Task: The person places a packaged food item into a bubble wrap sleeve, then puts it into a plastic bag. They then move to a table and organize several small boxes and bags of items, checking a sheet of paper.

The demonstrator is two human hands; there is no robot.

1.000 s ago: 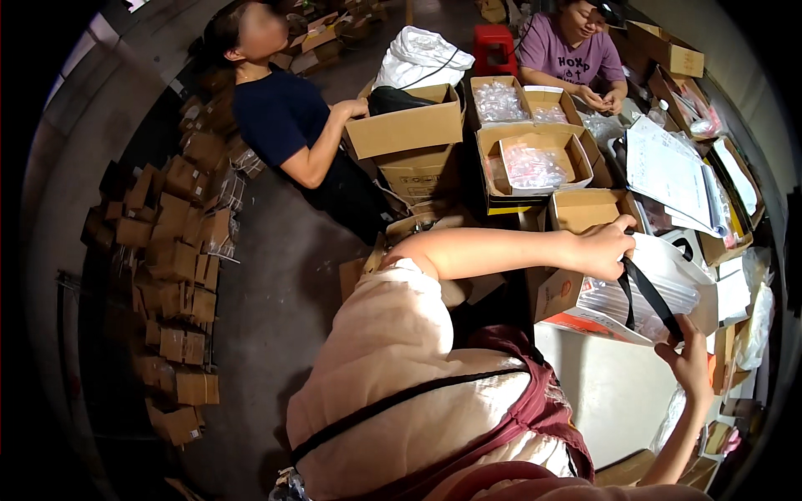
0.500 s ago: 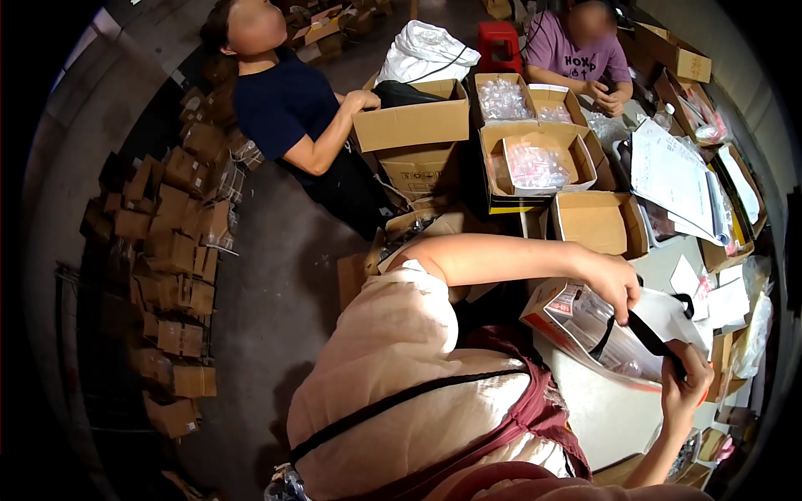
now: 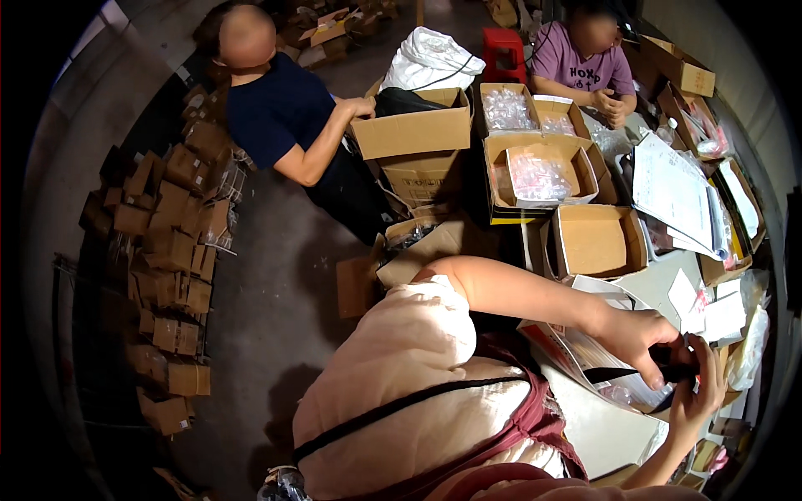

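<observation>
My left hand [image 3: 639,338] reaches across from the left, fingers closed round part of a black strap [image 3: 608,375]. Close against it, my right hand [image 3: 700,388] also grips the black strap; the dark bunch between the fingers is partly hidden. Under both hands sits an open white carrier with red print [image 3: 561,349], holding clear plastic packages [image 3: 620,392]. The strap runs across the opening of this carrier, which rests on the pale table [image 3: 597,430].
Beyond my left arm stands an open cardboard box [image 3: 600,238], with boxes of clear plastic pieces [image 3: 539,175] behind it. A clipboard with papers [image 3: 677,190] lies right. One person [image 3: 284,113] stands at a carton [image 3: 413,134]; another [image 3: 585,63] sits far right.
My left hand has moved right and nearer, meeting my right hand at the strap. The strap, stretched between them before, is now bunched. The standing person's head has turned.
</observation>
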